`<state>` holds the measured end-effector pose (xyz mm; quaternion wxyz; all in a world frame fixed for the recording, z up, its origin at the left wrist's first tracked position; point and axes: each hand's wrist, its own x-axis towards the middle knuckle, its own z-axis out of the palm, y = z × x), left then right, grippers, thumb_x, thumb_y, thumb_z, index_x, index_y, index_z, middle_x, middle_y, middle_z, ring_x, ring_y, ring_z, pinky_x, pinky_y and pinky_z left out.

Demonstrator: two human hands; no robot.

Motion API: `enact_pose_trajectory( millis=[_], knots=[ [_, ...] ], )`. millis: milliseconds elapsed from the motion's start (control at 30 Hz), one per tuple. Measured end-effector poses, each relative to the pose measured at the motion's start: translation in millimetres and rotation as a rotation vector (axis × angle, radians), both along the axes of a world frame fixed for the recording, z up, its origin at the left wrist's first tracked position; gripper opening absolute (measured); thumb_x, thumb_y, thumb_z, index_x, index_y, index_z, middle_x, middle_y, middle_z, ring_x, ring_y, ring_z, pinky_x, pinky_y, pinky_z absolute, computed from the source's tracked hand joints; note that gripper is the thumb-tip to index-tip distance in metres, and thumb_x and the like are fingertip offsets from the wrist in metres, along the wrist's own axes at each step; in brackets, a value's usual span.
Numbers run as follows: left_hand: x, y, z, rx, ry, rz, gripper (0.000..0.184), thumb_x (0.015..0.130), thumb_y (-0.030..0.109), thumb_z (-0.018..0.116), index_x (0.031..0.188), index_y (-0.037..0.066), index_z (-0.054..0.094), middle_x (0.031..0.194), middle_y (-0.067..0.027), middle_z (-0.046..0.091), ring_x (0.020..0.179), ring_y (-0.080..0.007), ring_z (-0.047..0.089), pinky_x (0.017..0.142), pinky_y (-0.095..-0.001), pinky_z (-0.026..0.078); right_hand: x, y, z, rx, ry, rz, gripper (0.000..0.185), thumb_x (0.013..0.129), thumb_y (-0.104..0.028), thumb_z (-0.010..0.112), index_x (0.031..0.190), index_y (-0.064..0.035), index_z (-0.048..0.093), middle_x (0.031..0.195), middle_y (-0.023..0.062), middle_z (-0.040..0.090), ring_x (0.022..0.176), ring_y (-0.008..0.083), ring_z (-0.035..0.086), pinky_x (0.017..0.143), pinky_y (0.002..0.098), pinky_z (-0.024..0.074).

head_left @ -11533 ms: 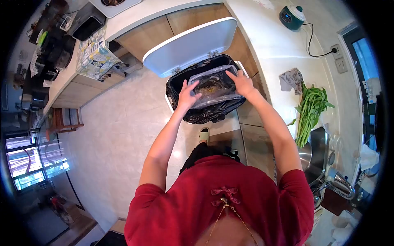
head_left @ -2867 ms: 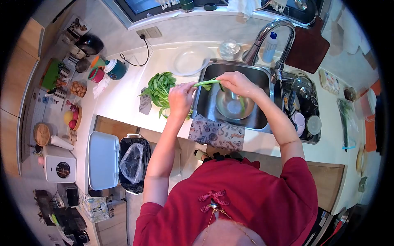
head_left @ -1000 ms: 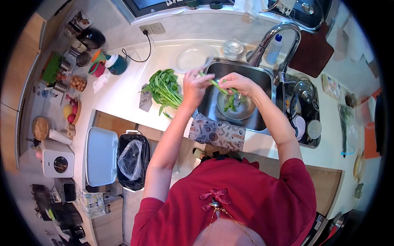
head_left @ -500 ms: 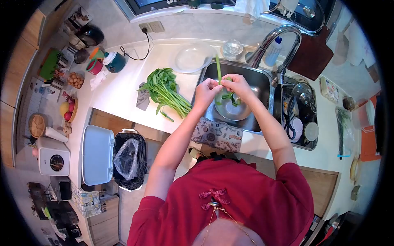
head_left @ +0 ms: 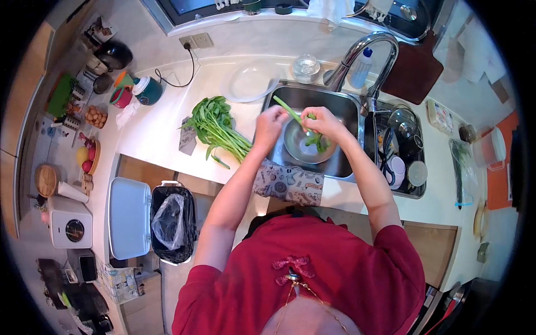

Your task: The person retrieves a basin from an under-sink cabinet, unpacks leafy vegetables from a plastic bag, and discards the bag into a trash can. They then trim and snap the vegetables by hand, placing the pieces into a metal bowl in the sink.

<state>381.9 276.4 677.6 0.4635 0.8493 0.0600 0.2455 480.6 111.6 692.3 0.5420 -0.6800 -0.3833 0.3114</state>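
Note:
My right hand (head_left: 325, 124) is closed on a green vegetable stalk (head_left: 283, 105), which slants up to the left. Leaves (head_left: 319, 144) hang beneath that hand over a round bowl (head_left: 307, 158) in the steel sink (head_left: 349, 103). My left hand (head_left: 270, 128) is beside the stalk at the sink's left edge, its fingers pinched together. Whether something small is between them is hidden. To the left, a bunch of leafy greens (head_left: 215, 125) lies on the counter, stems pointing towards my left forearm.
A clear plate (head_left: 251, 92) sits behind the greens. The faucet (head_left: 385, 38) arches over the sink's back right. Dishes fill the drainer (head_left: 416, 192) on the right. A patterned cloth (head_left: 287, 184) hangs at the front edge. An open bin (head_left: 173, 220) stands at lower left.
My left hand has come away from my right hand, to the left. The stalk has tipped from nearly upright to a leftward slant. The view has shifted slightly.

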Motion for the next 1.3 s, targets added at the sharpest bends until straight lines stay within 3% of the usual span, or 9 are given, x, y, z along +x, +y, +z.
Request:
enact_pose_trajectory(
  millis=[67, 133, 200, 300, 667, 800, 933, 1033, 1300],
  knots=[
    [4.7, 17.3, 3.6, -0.321, -0.001, 0.105, 0.008, 0.080, 0.009, 0.058, 0.078, 0.002, 0.061, 0.065, 0.0000, 0.057, 0.057, -0.0077, 0.051, 0.053, -0.0227, 0.041, 1.2, -9.4, 0.5, 0.015, 0.137, -0.020, 0.009, 0.080, -0.012, 0.054, 0.083, -0.0039, 0.056, 0.066, 0.0017, 0.058, 0.050, 0.0042, 0.042, 0.045, 0.0179, 0.0315],
    [2.6, 28.9, 10.1, -0.643, 0.028, -0.083, 0.013, 0.085, 0.011, 0.055, 0.095, 0.003, 0.057, 0.069, 0.0012, 0.052, 0.059, -0.0074, 0.046, 0.056, -0.0206, 0.040, -2.8, -15.0, -1.9, 0.026, 0.277, -0.042, 0.008, 0.079, -0.012, 0.054, 0.083, -0.0041, 0.055, 0.065, 0.0020, 0.057, 0.049, 0.0043, 0.042, 0.045, 0.0178, 0.0304],
    [-0.7, 26.2, 14.5, -0.927, 0.046, -0.197, 0.015, 0.087, 0.014, 0.055, 0.096, 0.002, 0.057, 0.066, 0.0020, 0.048, 0.055, -0.0068, 0.041, 0.053, -0.0199, 0.036, -7.9, -11.7, -2.8, 0.120, 0.407, -0.025, 0.007, 0.078, -0.011, 0.054, 0.081, -0.0043, 0.054, 0.063, 0.0024, 0.056, 0.048, 0.0043, 0.040, 0.043, 0.0181, 0.0291],
    [-7.2, 24.6, 22.6, -1.077, 0.170, -0.337, 0.019, 0.087, 0.018, 0.057, 0.095, 0.001, 0.058, 0.065, 0.0027, 0.046, 0.052, -0.0054, 0.037, 0.050, -0.0189, 0.031, -22.4, 2.0, 3.1, 0.056, 0.356, -0.016, 0.008, 0.079, -0.012, 0.054, 0.081, -0.0046, 0.054, 0.063, 0.0027, 0.055, 0.048, 0.0042, 0.041, 0.043, 0.0179, 0.0292],
    [-17.4, 40.8, -6.6, -1.004, 0.211, -0.357, 0.019, 0.084, 0.021, 0.061, 0.089, 0.004, 0.062, 0.066, 0.0014, 0.053, 0.052, -0.0023, 0.041, 0.047, -0.0168, 0.030, -50.7, 43.2, -8.6, -0.006, 0.315, -0.076, 0.020, 0.085, -0.020, 0.049, 0.087, -0.0039, 0.061, 0.064, 0.0001, 0.055, 0.056, 0.0061, 0.048, 0.049, 0.0193, 0.0334],
    [-13.2, 41.9, -11.6, -0.883, 0.187, -0.304, 0.015, 0.084, 0.018, 0.061, 0.090, 0.004, 0.063, 0.068, 0.0017, 0.056, 0.057, -0.0022, 0.046, 0.050, -0.0161, 0.035, -48.6, 46.1, -23.1, 0.015, 0.405, -0.126, 0.018, 0.083, -0.020, 0.049, 0.082, -0.0056, 0.059, 0.062, 0.0001, 0.052, 0.051, 0.0060, 0.043, 0.045, 0.0208, 0.0319],
    [-6.5, 18.9, -12.6, -0.562, -0.008, -0.081, 0.012, 0.083, 0.009, 0.059, 0.092, 0.001, 0.062, 0.068, 0.0016, 0.054, 0.052, -0.0024, 0.038, 0.045, -0.0172, 0.027, -28.5, 54.8, -36.8, 0.129, 0.516, -0.212, 0.014, 0.080, -0.019, 0.050, 0.076, -0.0074, 0.057, 0.059, -0.0004, 0.049, 0.048, 0.0064, 0.041, 0.042, 0.0221, 0.0297],
    [-0.1, 8.1, -16.5, -0.666, -0.095, -0.011, 0.012, 0.084, 0.009, 0.058, 0.092, 0.001, 0.063, 0.068, 0.0016, 0.054, 0.051, -0.0019, 0.036, 0.045, -0.0170, 0.026, 2.6, 49.7, -54.5, 0.243, 0.787, -0.552, 0.012, 0.077, -0.018, 0.050, 0.068, -0.0095, 0.050, 0.056, -0.0005, 0.046, 0.046, 0.0091, 0.039, 0.041, 0.0228, 0.0290],
    [24.2, 10.2, -30.3, -1.029, 0.124, -0.126, 0.019, 0.085, 0.012, 0.058, 0.100, 0.001, 0.059, 0.068, -0.0009, 0.055, 0.050, -0.0029, 0.038, 0.046, -0.0174, 0.027, 35.2, 47.4, -42.8, 0.271, 0.834, -0.209, 0.011, 0.086, -0.017, 0.050, 0.085, -0.0062, 0.053, 0.071, 0.0049, 0.057, 0.064, 0.0168, 0.058, 0.055, 0.0272, 0.0491]
  ],
)
